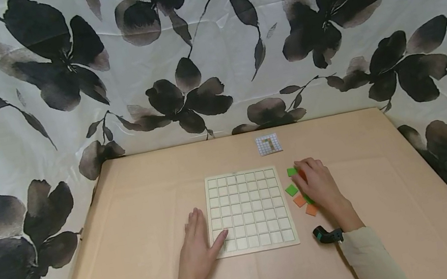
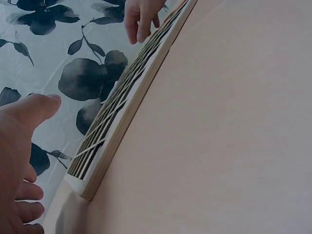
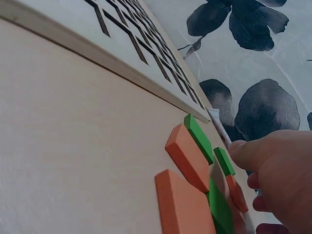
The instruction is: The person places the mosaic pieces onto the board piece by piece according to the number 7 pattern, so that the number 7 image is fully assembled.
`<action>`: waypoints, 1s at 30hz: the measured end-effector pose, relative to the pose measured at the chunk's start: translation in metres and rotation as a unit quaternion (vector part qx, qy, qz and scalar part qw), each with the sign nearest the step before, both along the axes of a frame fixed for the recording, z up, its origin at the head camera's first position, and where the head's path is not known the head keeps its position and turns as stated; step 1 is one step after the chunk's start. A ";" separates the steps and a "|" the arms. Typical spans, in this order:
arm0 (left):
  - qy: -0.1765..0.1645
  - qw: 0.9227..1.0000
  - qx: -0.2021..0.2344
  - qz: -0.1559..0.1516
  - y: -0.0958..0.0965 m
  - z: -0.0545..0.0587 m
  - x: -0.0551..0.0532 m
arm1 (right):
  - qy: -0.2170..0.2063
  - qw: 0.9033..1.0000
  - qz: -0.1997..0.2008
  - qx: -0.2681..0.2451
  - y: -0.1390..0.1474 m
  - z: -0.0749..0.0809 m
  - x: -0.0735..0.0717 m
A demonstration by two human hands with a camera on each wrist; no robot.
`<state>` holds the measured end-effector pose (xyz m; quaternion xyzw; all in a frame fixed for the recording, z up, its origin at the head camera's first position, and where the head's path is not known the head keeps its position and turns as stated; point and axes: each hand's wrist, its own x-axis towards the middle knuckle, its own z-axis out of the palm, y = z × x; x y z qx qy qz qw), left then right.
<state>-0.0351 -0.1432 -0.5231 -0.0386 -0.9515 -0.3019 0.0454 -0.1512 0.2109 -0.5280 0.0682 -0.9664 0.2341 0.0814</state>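
A pale square grid board lies between the two hands. At its left edge rests my left hand, fingers extended and thumb reaching over the lower left cells. My right hand is over small flat tiles at the board's right, its fingertips around an orange tile beside a green tile. Another green tile and two orange tiles, one nearer, lie just below. In the right wrist view the thumb is beside a green tile; the hand's underside hides its other fingertips.
A small card with a printed grid and a brown figure lies beyond the board. The light wooden table extends on both sides. Behind it hangs a white cloth with dark flowers.
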 end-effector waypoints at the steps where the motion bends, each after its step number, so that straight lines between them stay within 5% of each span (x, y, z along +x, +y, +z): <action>1: 0.002 1.000 -0.001 -0.003 0.001 -0.001 0.001 | 0.002 1.000 -0.001 0.000 0.000 -0.001 0.000; 21: 0.006 0.998 -0.055 -0.033 0.000 -0.015 0.014 | 0.020 1.000 -0.019 0.004 0.015 -0.013 0.008; 30: 0.019 0.996 -0.073 -0.046 0.000 -0.015 0.013 | 0.015 0.999 -0.026 -0.033 0.019 -0.017 0.004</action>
